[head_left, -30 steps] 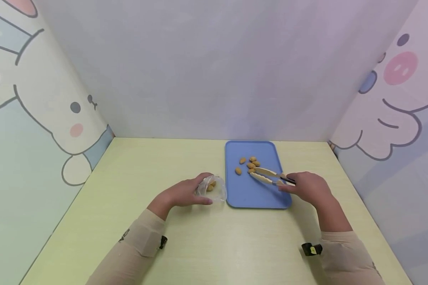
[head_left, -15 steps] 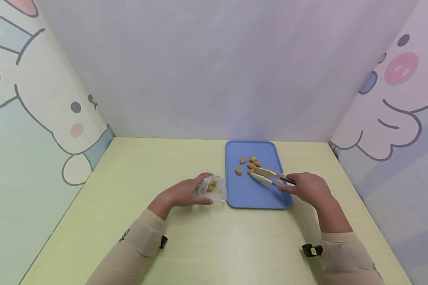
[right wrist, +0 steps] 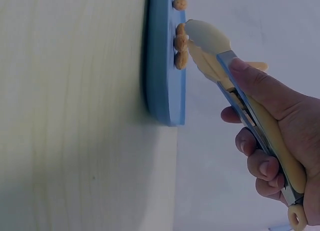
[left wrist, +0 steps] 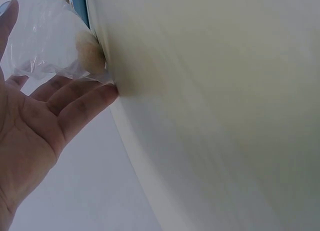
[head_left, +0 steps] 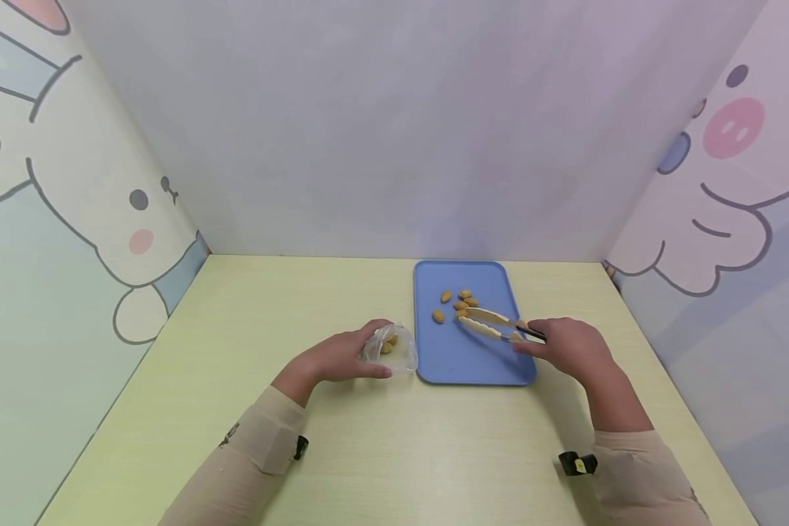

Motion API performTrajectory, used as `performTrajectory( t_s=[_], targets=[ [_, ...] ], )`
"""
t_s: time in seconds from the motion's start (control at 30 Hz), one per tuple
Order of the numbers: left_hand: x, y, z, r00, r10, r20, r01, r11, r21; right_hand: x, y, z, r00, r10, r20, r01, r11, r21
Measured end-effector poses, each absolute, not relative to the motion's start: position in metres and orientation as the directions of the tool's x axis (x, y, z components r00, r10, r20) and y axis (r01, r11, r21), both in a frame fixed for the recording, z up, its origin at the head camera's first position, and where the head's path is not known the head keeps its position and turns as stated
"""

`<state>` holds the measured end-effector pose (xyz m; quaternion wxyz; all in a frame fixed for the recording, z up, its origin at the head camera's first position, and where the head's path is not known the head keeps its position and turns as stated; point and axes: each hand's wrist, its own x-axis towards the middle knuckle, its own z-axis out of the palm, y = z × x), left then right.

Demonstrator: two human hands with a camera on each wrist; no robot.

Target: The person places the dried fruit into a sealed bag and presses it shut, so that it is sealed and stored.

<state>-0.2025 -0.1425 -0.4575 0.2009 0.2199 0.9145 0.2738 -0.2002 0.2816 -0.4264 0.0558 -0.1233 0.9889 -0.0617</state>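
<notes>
My left hand holds a clear plastic bag at the tray's left edge, its mouth spread between thumb and fingers. Inside it lie a few brown nuts; one nut shows through the plastic in the left wrist view. My right hand grips cream-tipped tongs with metal arms, thumb on one arm and fingers curled round the other. The tongs' spread tips reach a brown, almond-shaped nut at the near end of a cluster. Two more nuts lie apart, one being nearer the bag.
The blue rectangular tray lies on the pale wooden table, its far end near the back wall. Side walls with cartoon animals stand to the left and right.
</notes>
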Motion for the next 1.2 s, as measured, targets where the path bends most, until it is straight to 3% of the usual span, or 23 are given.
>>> performTrajectory(
  t_s=[1.2],
  targets=[
    [-0.204,-0.143,-0.46,-0.822,0.518,-0.237,0.301,0.748,0.591,-0.181,0.266,-0.416,-0.925,-0.376,0.06,-0.38,0.918,-0.113]
  ],
)
